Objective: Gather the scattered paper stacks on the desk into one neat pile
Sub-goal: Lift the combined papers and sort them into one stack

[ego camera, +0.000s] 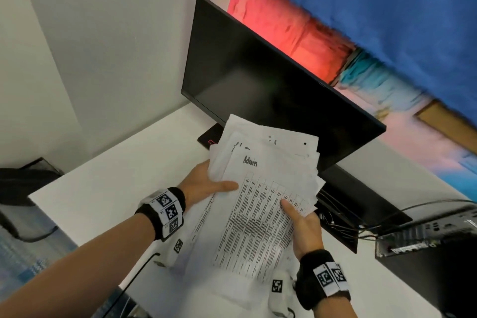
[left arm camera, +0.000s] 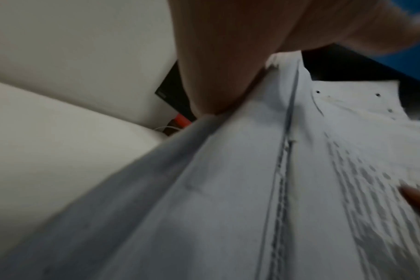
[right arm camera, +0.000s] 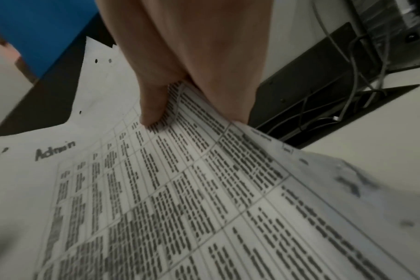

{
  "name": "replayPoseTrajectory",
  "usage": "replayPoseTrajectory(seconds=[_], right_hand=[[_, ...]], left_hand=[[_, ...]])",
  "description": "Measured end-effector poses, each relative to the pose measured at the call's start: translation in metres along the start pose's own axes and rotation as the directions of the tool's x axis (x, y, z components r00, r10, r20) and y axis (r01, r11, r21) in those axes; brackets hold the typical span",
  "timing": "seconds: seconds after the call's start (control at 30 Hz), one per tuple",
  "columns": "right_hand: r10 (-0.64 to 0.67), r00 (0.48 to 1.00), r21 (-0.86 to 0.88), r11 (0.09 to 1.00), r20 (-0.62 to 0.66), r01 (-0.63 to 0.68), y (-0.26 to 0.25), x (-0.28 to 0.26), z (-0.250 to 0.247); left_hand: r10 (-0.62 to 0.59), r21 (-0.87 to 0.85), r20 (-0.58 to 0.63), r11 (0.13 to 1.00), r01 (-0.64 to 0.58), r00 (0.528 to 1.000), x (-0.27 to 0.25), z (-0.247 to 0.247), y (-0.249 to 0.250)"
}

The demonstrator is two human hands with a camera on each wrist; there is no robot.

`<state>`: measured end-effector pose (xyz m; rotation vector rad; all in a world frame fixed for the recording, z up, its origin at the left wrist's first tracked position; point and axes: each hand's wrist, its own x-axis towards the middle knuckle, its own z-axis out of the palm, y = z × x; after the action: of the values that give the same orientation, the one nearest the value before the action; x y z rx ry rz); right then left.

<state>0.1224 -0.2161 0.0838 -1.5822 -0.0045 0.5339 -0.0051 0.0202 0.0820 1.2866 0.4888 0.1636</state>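
Observation:
A loose stack of white papers is held up above the white desk, its edges uneven. The top sheet carries a printed table and the handwritten word "Admin". My left hand grips the stack's left edge, thumb on top and fingers hidden underneath. My right hand grips the right edge, thumb pressed on the printed table. In the left wrist view the stack fills the frame, seen edge-on under my palm. Upper sheets with punched holes stick out toward the monitor.
A black monitor stands right behind the papers, its stand base at the left. A black cable tray with wires and a dark computer box lie to the right. A black cable runs off the desk's near edge.

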Motion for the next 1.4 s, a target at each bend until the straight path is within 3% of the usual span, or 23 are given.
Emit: replayPoseTrajectory(seconds=[0.07,0.17,0.23,0.3,0.4,0.5,0.63,0.7,0.83,1.03,1.13,1.27,1.4], right_hand=[[-0.097,0.995,0.029,0.995,-0.011,0.097,-0.014,-0.007,0.005],[-0.286,0.958,0.102,0.954,0.013,0.283,-0.052,-0.024,0.011],[-0.386,0.921,0.201,0.907,0.044,0.370,-0.070,-0.030,0.009],[-0.405,0.913,0.218,0.897,0.059,0.384,-0.076,-0.027,0.002],[-0.367,0.930,0.111,0.926,0.037,0.361,-0.065,-0.017,-0.003],[-0.249,0.968,-0.005,0.968,0.015,0.250,-0.037,-0.003,-0.001],[-0.102,0.994,-0.094,0.991,-0.037,0.098,-0.020,0.000,0.002],[-0.102,0.994,-0.075,0.992,-0.025,0.100,-0.025,0.003,0.002],[-0.189,0.981,0.071,0.980,0.049,0.185,-0.036,0.009,-0.001],[-0.070,0.989,-0.106,0.993,-0.129,0.057,-0.009,0.010,-0.018],[0.044,0.990,0.050,0.998,-0.136,-0.037,0.011,0.003,-0.021],[0.136,0.990,0.346,0.928,0.032,-0.138,0.016,0.002,-0.013],[0.127,0.992,0.391,0.913,-0.006,-0.115,0.000,0.005,-0.017]], left_hand=[[0.075,0.090,-0.060,0.993,-0.070,0.995,-0.003,0.008,0.009],[0.212,-0.017,-0.177,0.976,-0.219,0.961,-0.007,0.014,0.039],[0.287,-0.145,-0.158,0.940,-0.310,0.945,-0.009,0.012,0.059],[0.350,-0.182,-0.115,0.912,-0.367,0.929,-0.008,0.008,0.071],[0.335,-0.112,-0.051,0.934,-0.339,0.941,0.001,0.003,0.069],[0.254,-0.036,-0.019,0.966,-0.254,0.967,0.014,0.004,0.051],[0.212,0.062,-0.055,0.976,-0.209,0.976,0.026,0.012,0.039],[0.189,0.069,-0.102,0.981,-0.182,0.977,0.029,0.012,0.041],[0.150,-0.031,-0.131,0.987,-0.156,0.980,0.032,0.010,0.050],[0.114,-0.336,-0.193,0.925,-0.175,0.974,0.036,-0.005,0.049],[0.069,-0.530,-0.171,0.835,-0.151,0.983,0.039,-0.013,0.042],[0.000,-0.708,0.011,0.706,0.008,1.000,0.035,-0.003,0.024],[-0.023,-0.609,0.144,0.785,0.107,0.989,0.028,-0.003,0.001]])
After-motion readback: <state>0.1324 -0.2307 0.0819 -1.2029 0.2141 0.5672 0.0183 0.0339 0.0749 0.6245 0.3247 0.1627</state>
